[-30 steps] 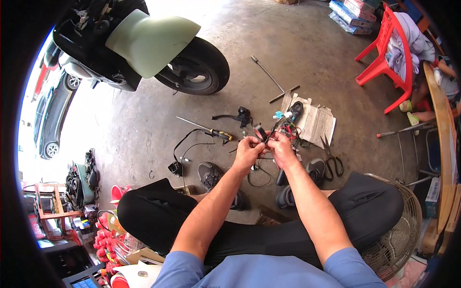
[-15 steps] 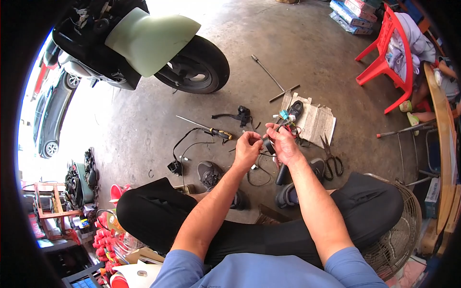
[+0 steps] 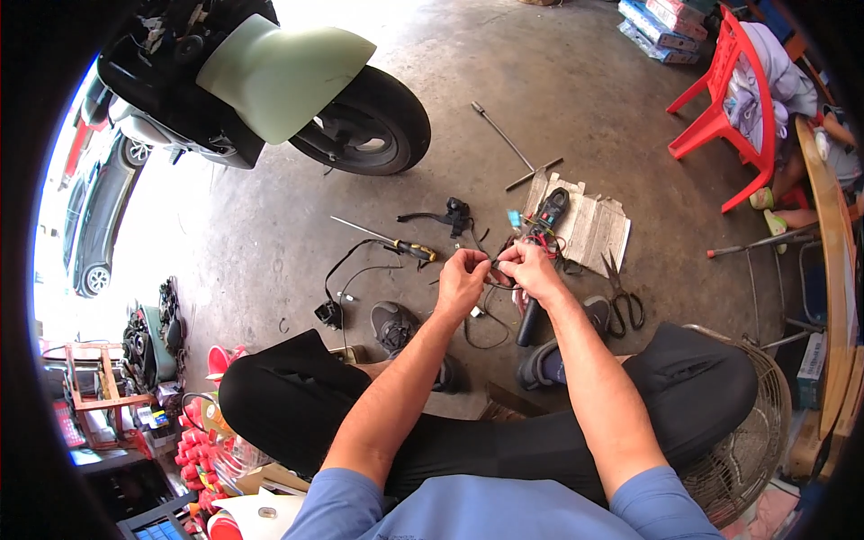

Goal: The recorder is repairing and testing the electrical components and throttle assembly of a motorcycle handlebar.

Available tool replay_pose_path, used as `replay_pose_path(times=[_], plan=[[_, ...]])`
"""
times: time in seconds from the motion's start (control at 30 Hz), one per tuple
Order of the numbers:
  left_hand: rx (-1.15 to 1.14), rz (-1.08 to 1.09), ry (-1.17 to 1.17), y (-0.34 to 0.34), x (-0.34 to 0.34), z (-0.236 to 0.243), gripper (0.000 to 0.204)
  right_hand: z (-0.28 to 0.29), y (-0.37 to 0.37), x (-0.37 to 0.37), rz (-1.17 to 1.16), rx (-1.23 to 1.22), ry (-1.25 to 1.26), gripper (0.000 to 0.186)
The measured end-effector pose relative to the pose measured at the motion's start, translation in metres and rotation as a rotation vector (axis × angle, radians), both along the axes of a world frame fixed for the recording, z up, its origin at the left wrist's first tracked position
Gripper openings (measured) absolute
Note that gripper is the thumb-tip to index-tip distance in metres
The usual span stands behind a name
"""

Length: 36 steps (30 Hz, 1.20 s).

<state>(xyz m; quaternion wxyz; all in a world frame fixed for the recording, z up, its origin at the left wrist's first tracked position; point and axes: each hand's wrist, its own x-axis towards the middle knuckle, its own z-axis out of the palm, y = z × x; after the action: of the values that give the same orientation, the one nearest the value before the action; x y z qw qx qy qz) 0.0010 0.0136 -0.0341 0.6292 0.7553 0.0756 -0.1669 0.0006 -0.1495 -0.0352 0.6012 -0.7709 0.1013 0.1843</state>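
Head view: Counted two bare hands, left hand (image 3: 463,279) and right hand (image 3: 533,273), held close together above the concrete floor (image 3: 432,99). Pinched one thin dark wire (image 3: 495,264) with both: pressed left thumb and fingertips together on one stretch, and right thumb and fingertips together on another just beside it (exact contact partly covered by the fingers). Located the wire between the two hands, on the near side of one cardboard sheet (image 3: 605,232). Appeared black, slender and flexible, with only a short length exposed at the fingertips; could not trace either end.

Counted around the hands:
- one screwdriver (image 3: 416,252) with yellow-and-black handle, to the left;
- one T-handled wrench (image 3: 504,141), farther out;
- one pair of scissors (image 3: 618,295), to the right, with blades directed away from the person;
- one dark clamp-shaped tool (image 3: 553,209), overlapping the cardboard;
- one teal connector (image 3: 514,219), near that tool;
- one black cylinder (image 3: 529,324), just below the right hand in view.

Counted farther off one motorcycle front wheel (image 3: 403,126) (below a pale green fender (image 3: 297,85)) and one red plastic chair (image 3: 720,121).
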Motion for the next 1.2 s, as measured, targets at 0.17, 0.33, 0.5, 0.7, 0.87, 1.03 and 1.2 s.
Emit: replay_pose_path(times=[0.17,0.33,0.5,0.7,0.87,1.03,1.2], plan=[[0.077,-0.032,0.102,0.001,0.002,0.006,0.020,-0.002,0.011,-0.004,-0.095,-0.144,-0.185,0.015],[0.213,0.012,-0.045,0.000,-0.003,-0.001,0.022,-0.003,0.018,-0.009,-0.101,-0.221,-0.211,0.016],[0.462,-0.037,-0.383,-0.007,-0.011,-0.007,0.018,-0.013,0.028,-0.018,-0.185,-0.226,-0.343,0.014],[0.520,-0.091,-0.392,-0.008,-0.013,-0.001,0.018,-0.030,0.030,-0.018,-0.243,-0.180,-0.411,0.013],[0.518,-0.101,-0.331,-0.009,-0.015,0.002,0.020,-0.048,0.034,-0.015,-0.315,-0.106,-0.432,0.008],[0.315,-0.107,-0.200,-0.008,-0.015,0.013,0.020,-0.049,0.030,-0.014,-0.363,0.379,-0.139,0.017],[0.221,-0.143,0.052,-0.006,-0.010,0.023,0.017,-0.030,0.022,-0.014,-0.399,0.923,0.021,0.013]])
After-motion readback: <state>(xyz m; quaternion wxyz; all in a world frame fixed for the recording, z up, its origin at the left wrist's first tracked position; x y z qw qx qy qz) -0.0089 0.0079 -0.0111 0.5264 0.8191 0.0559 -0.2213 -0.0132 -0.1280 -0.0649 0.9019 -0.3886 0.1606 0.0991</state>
